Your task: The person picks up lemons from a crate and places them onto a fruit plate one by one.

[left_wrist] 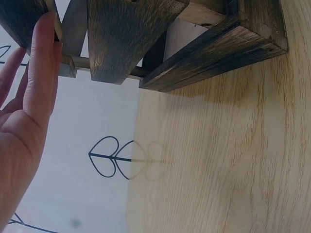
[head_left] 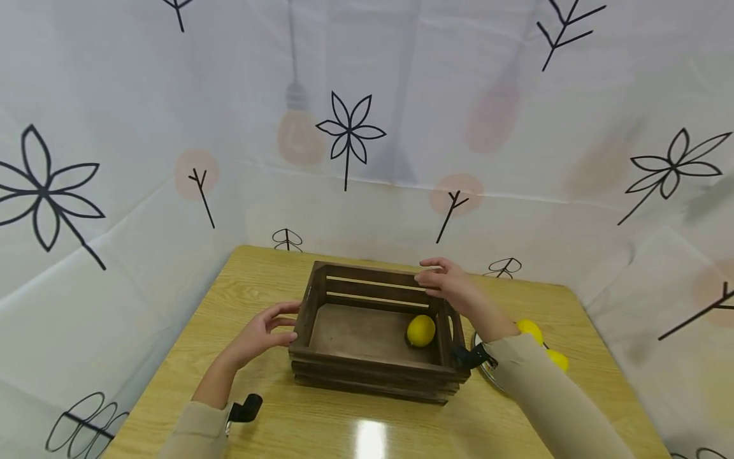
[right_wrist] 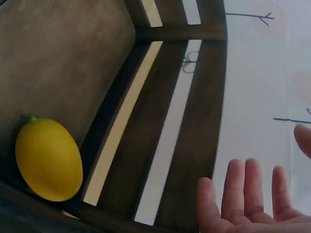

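A dark brown slatted wooden crate stands on the table, and a yellow lemon lies inside it near the right end. My left hand is at the crate's left end, its fingers loosely bent and fingertips right at the wood. In the left wrist view, the forefinger lies along an upper slat. Above the crate's back right corner is my right hand, holding nothing, with its fingers spread. The right wrist view shows those fingertips over the rim, with the lemon lower left.
Right of the crate, a plate and more lemons are partly hidden by my right forearm. The light wood table meets a patterned white cloth at its back and sides.
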